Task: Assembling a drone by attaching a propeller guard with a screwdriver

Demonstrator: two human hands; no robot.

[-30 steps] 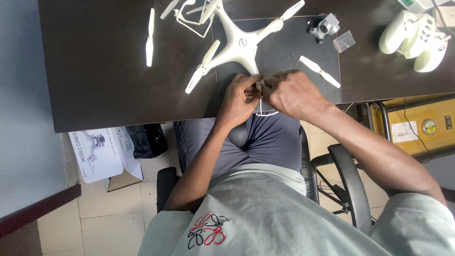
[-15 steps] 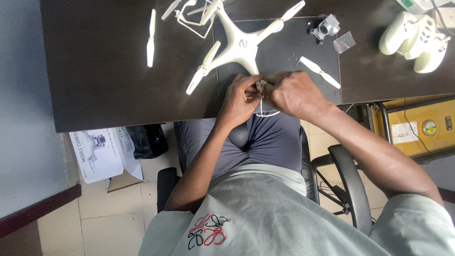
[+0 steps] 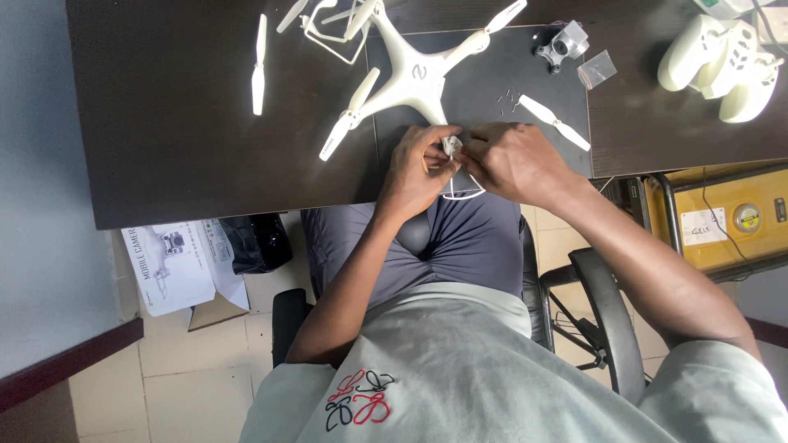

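A white quadcopter drone (image 3: pixel 414 75) lies on a black mat (image 3: pixel 501 74) on the dark table (image 3: pixel 164 123). My left hand (image 3: pixel 419 168) and my right hand (image 3: pixel 513 160) meet at the table's near edge, both pinched on the drone's near arm end (image 3: pixel 451 146) and on a white wire propeller guard (image 3: pixel 461 190) that hangs below it. A loose white propeller (image 3: pixel 555 123) lies just right of my right hand. Tiny screws (image 3: pixel 509 100) are scattered on the mat.
A loose white propeller (image 3: pixel 259 66) lies at the left, another guard (image 3: pixel 332 33) at the top. A small camera module (image 3: pixel 561 47), a clear bag (image 3: pixel 597 69) and a white controller (image 3: pixel 722 61) sit to the right. A box (image 3: pixel 176 262) and a yellow machine (image 3: pixel 722 217) stand on the floor.
Both hands stay together at the drone's near arm; the fingers have shifted slightly around the guard. Nothing else has moved.
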